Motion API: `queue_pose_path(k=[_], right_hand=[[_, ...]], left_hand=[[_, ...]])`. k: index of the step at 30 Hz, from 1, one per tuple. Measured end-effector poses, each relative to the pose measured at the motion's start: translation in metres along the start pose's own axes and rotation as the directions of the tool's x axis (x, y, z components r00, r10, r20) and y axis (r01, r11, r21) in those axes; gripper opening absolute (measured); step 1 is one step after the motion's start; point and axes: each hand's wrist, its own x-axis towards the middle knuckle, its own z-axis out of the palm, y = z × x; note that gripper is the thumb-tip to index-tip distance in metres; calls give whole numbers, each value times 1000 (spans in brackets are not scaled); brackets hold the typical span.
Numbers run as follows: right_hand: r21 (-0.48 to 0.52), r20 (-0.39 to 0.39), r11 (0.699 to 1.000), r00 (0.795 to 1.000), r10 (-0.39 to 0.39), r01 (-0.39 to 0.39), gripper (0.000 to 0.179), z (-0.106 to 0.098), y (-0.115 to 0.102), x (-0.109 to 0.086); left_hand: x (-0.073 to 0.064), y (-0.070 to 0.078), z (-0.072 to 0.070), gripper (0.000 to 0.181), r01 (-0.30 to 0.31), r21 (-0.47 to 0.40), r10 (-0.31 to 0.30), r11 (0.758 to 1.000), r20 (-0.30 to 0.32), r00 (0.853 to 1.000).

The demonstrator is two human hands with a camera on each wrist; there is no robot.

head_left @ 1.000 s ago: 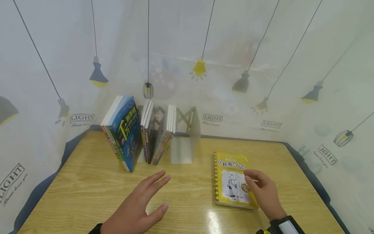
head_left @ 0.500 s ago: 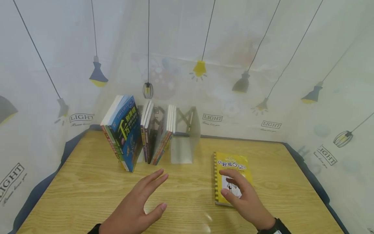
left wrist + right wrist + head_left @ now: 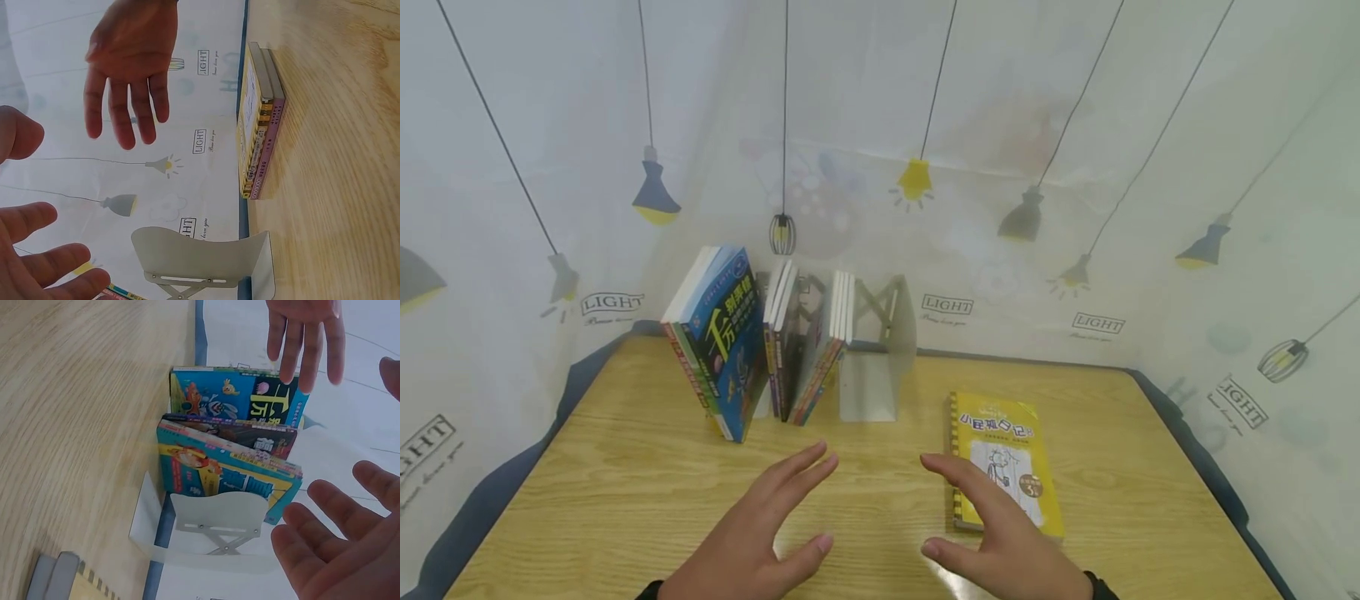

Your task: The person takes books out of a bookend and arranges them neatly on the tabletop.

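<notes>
My left hand [image 3: 737, 533] hovers over the table's near side with its fingers extended, touching nothing. Facing it is my right hand [image 3: 1000, 533], also with fingers extended and holding nothing; it covers the near left corner of a yellow book [image 3: 1033, 437]. In the left wrist view that book lies flat on a purple-spined book [image 3: 275, 125]. At the back left, a large blue book [image 3: 730, 350] stands upright with others beside it. Thinner books [image 3: 823, 350] lean in a white metal bookend [image 3: 868, 387], whose right-hand part has a gap beside the books.
The wooden table [image 3: 625, 508] has a dark blue edge strip [image 3: 512, 483] at its sides and back. A pale curtain [image 3: 1037, 100] printed with hanging lamps surrounds it closely at the back and sides.
My right hand has moved left and nearer to me, away from the yellow book's right side, and its fingers have spread from a loose curl. The left hand has barely moved.
</notes>
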Motion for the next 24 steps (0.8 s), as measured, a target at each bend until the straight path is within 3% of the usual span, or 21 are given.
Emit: queue_pose_path(k=[7,13,19,24], right_hand=[[-64,-5,994,996,-87,86,74,2,-7,-4],[-78,-13,993,996,-92,91,72,4,-2,-5],[-76,-3,995,998,-59,58,71,5,4,-7],[-94,-16,994,998,-64,62,71,3,4,-10]], left_hand=[[2,2,1,66,-39,2,39,999,-4,999],[10,-2,4,64,-36,21,36,999,-11,999],[32,-10,5,65,-88,69,90,994,-25,996],[58,-15,3,66,-146,158,155,977,-46,987]])
